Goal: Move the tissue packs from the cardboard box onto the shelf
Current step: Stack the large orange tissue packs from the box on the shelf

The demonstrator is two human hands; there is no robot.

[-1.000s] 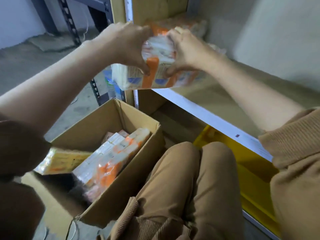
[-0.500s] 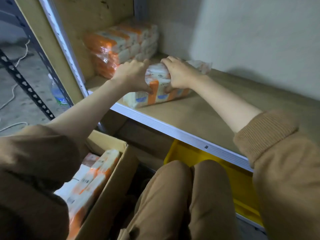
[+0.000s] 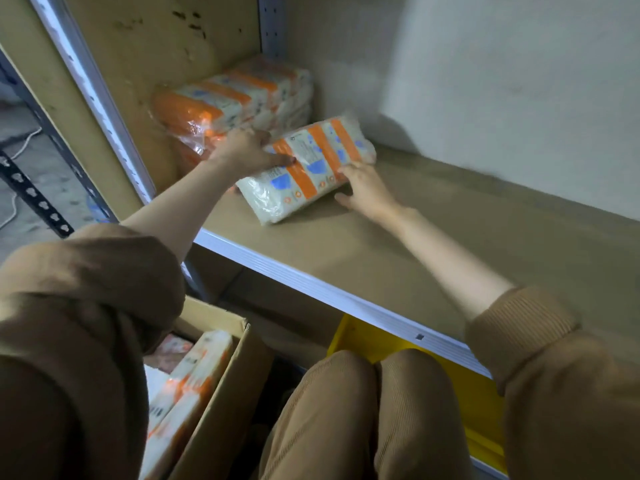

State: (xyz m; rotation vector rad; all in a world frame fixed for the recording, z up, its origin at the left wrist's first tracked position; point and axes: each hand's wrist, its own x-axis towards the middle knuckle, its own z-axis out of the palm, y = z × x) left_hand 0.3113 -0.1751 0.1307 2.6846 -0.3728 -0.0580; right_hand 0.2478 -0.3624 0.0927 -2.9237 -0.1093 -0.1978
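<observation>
A white tissue pack with orange stripes and blue marks (image 3: 308, 168) lies tilted on the brown shelf board (image 3: 433, 244). My left hand (image 3: 247, 150) rests on its upper left edge with fingers laid over the wrapper. My right hand (image 3: 363, 188) touches its lower right side, fingers spread. Behind it, a stack of tissue packs (image 3: 235, 102) sits in the shelf's back left corner. The cardboard box (image 3: 221, 403) stands at the lower left with more tissue packs (image 3: 187, 379) inside, partly hidden by my left sleeve.
The shelf's white metal front rail (image 3: 329, 292) runs diagonally across. A yellow bin (image 3: 478, 396) sits under the shelf behind my knees. A perforated dark upright (image 3: 31, 192) and a white cable lie on the floor at left. The wall closes the shelf at the back.
The pack went from above the box onto the shelf, then deeper in and turned on its broad face. My right hand slid from its top to its lower side.
</observation>
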